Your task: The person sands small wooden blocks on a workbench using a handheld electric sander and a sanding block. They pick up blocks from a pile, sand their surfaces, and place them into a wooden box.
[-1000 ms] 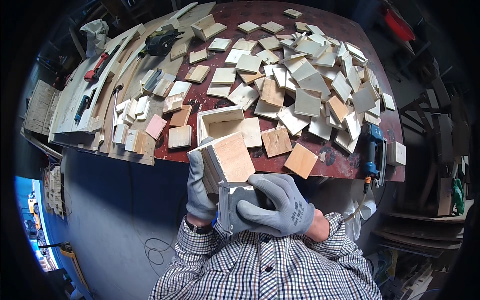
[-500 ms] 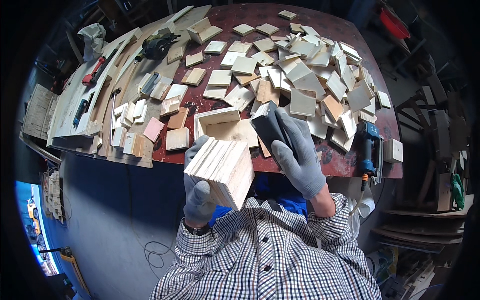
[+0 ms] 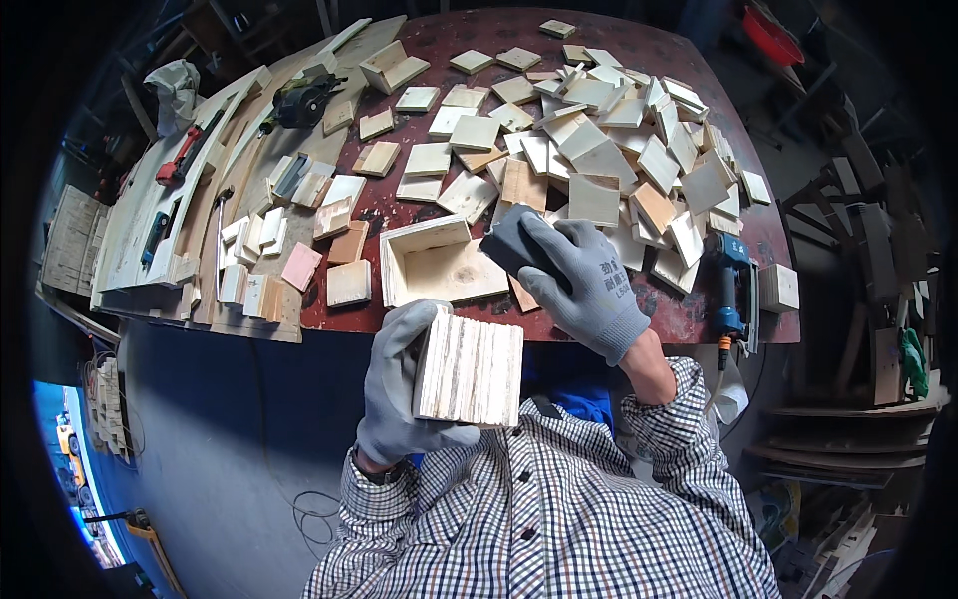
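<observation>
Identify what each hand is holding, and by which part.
Left hand: stacked wooden boards, around their left side and lower edge. Right hand: dark block, by its right end.

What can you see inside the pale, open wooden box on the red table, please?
The box shows its pale wooden floor; its far right corner is hidden behind the dark grey rectangular block in the grey-gloved right hand.

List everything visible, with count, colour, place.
Flat rectangular table: one, dark red, centre
Stack of wooden squares: one, pale, gloved left hand
Rectangular block: one, dark grey, gloved right hand
Open wooden box: one, pale, table's near side
Loose wooden squares: many, mostly pale, across table
Long handled tool: one, blue, table's right
Slim tool: one, red and black, left
Round basin: one, red, upper right
Crumpled cloth: one, green, far right
Hands: two, grey gloved, centre
</observation>
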Available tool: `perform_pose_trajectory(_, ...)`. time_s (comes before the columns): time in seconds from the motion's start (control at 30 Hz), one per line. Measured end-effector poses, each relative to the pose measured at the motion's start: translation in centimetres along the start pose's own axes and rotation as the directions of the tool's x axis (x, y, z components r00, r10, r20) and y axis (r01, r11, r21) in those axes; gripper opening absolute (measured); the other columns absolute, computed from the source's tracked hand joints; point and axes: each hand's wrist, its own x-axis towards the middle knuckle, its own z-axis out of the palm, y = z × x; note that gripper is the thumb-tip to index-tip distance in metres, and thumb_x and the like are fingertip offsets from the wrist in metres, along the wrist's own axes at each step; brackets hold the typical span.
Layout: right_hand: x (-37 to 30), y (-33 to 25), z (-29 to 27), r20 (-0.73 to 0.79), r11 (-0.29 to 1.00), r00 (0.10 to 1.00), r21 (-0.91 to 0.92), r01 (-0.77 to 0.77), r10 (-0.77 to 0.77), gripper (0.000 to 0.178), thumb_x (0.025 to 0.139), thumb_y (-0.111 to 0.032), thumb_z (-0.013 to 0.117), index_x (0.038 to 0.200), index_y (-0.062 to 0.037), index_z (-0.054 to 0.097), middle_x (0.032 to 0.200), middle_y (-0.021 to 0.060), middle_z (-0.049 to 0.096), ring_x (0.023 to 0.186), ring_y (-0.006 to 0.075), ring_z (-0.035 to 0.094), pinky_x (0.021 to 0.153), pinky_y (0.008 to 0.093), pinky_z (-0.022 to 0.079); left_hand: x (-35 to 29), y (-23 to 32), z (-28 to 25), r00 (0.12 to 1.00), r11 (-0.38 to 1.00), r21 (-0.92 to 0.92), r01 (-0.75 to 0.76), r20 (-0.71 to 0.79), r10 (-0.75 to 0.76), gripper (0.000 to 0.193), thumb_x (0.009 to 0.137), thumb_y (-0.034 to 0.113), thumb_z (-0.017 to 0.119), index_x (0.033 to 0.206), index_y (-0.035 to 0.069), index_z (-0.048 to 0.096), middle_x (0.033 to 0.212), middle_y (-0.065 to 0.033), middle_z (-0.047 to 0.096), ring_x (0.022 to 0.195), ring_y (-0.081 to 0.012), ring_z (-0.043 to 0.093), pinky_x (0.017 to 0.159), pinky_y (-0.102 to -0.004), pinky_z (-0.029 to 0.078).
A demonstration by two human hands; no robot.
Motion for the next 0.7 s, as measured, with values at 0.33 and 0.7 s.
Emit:
perform_pose_trajectory(0.33,-5.0,-5.3,1.0,-0.220,0.844,0.957,0.461,0.275,-0.192,0.077,0.099,-0.036,0.067,0.158,0.0058,0.040,0.149,0.0298,0.048,0.137,0.0432,0.048,0.118,0.0508,0.038,0.1,-0.7,1.9,0.927,0.581,-0.796,0.172,-0.069,-0.368,0.109,0.093,0.075,0.061,0.166,0.005,0.021,0.164,-0.0191,0.039,0.153,-0.0324,0.039,0.126,-0.0512,0.034)
perform_pose_trajectory(0.7,-3.5,-3.8,0.5,-0.280,0.811,0.959,0.571,0.128,0.046,0.069,0.105,-0.032,0.056,0.157,0.0092,0.039,0.149,0.0281,0.047,0.134,0.0388,0.050,0.117,0.0465,0.038,-0.6,-2.3,2.4,0.911,-0.001,-0.998,-0.062,-0.057,-0.408,0.077,0.109,0.058,0.041,0.166,0.008,0.024,0.168,-0.0224,0.032,0.160,-0.0424,0.023,0.133,-0.0595,0.016)
